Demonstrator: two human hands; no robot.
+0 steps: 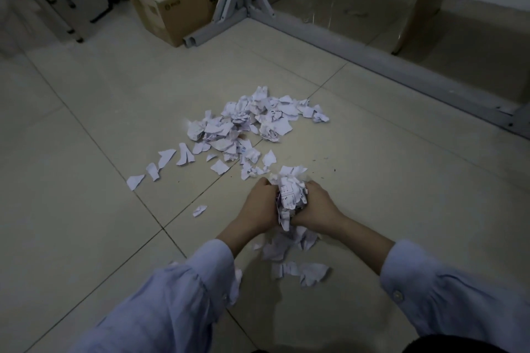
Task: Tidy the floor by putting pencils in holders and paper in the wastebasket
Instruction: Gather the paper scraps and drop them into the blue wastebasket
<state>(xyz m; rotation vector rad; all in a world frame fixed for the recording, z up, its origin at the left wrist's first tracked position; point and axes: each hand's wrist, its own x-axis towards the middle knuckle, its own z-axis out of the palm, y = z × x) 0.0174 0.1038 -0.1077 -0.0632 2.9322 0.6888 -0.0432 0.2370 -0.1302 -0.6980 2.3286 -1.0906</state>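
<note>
On the near floor, both hands [289, 206] clutched a paper wad [290, 195]; the far scrap pile [252, 123] remained ungathered, no wastebasket visible.

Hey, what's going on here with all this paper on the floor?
A person in a light blue shirt is gathering torn paper off the tiled floor. The left hand and right hand squeeze a wad of scraps between them. A bigger pile of scraps lies further out, and loose pieces lie beneath the hands. No wastebasket or pencils are in view; a cardboard box sits at the back.
</note>
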